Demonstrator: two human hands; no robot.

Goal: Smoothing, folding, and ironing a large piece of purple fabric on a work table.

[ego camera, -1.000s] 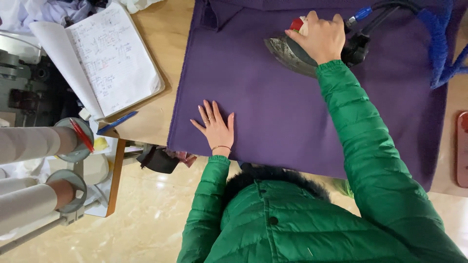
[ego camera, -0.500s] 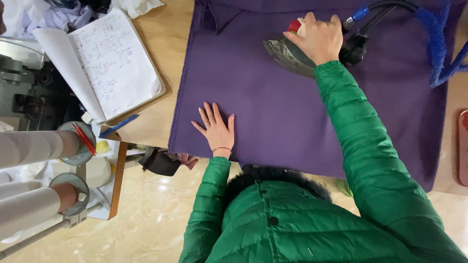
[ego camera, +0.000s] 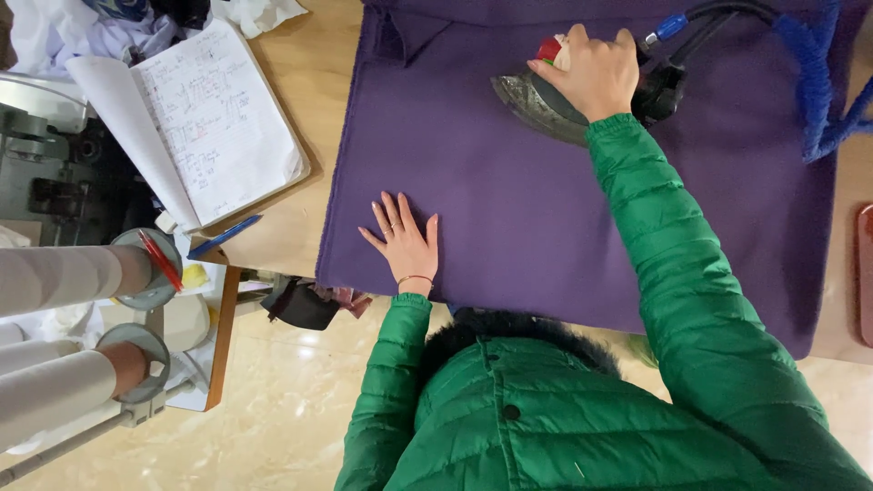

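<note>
**Iron at the top of the cloth, flat palm near the bottom edge**

The right hand is closed over the handle of a steam iron in the upper middle of the frame — its grip is clamped on the handle, fingers wrapped over the top. The iron rests sole-down on the purple fabric, its pointed nose aimed toward the left of the frame, so its long axis runs roughly left to right, tilted slightly. A black hose with a blue fitting leads off from its heel toward the upper right.

The left hand lies flat on the fabric in the lower middle, fingers spread and apart, holding nothing — only pressing the cloth down. It sits below and to the left of the iron, well apart from it, with bare purple cloth between them. The iron's nose points toward the stretch of cloth above this palm.

On the wooden tabletop to the left lie an open notebook and a blue pen.
</note>
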